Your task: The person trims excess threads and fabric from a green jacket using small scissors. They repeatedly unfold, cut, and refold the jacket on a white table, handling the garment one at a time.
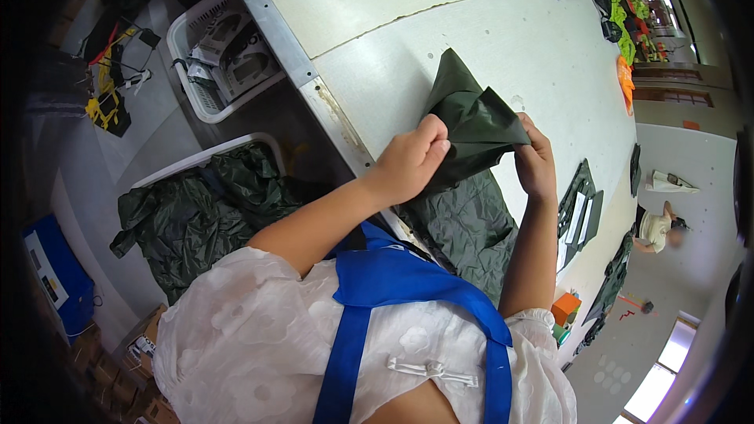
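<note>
Above the near part of the white table, both my hands hold up a piece of dark green, thin, shiny fabric (479, 122). My left hand (408, 159) is closed on its left side, thumb on top and fingers curled. On the right side, my right hand (536, 159) pinches the edge between thumb and fingers. The fabric is bunched, with one corner sticking up at the back. Below it lies more crumpled green fabric (463, 224) on the table at its near edge; whether the two are one piece I cannot tell.
The white table (377, 55) has a metal edge. Left of it stand a white basket (177, 39) with packages and a bin heaped with green fabric (204, 204). Green pieces with white strips (580, 216) and an orange box (565, 308) lie right. Another person (658, 229) is far right.
</note>
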### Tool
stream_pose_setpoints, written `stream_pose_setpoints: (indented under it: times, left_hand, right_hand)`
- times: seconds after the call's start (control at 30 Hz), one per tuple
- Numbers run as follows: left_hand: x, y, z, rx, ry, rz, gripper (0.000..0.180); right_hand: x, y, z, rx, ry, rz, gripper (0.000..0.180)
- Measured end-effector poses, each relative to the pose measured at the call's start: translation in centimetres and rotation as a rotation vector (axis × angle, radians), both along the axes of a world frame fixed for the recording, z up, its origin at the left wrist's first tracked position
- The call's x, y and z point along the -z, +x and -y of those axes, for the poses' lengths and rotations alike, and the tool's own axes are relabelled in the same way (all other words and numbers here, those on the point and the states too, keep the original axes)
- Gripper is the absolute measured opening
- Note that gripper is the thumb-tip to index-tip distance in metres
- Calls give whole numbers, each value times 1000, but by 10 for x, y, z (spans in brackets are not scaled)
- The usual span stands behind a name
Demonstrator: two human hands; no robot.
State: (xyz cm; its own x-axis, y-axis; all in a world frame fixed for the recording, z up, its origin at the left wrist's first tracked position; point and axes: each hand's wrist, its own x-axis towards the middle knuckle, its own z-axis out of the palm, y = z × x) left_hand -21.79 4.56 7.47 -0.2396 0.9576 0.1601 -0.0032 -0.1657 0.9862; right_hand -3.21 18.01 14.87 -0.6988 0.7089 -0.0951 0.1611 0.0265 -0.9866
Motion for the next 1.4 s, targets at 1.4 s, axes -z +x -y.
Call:
stream_pose_setpoints:
  times: [1.4]
  left_hand:
    - [98,-108,-15,-332,-181,-200,53]
  right_hand:
    - [109,-136,2,-216,597,311,39]
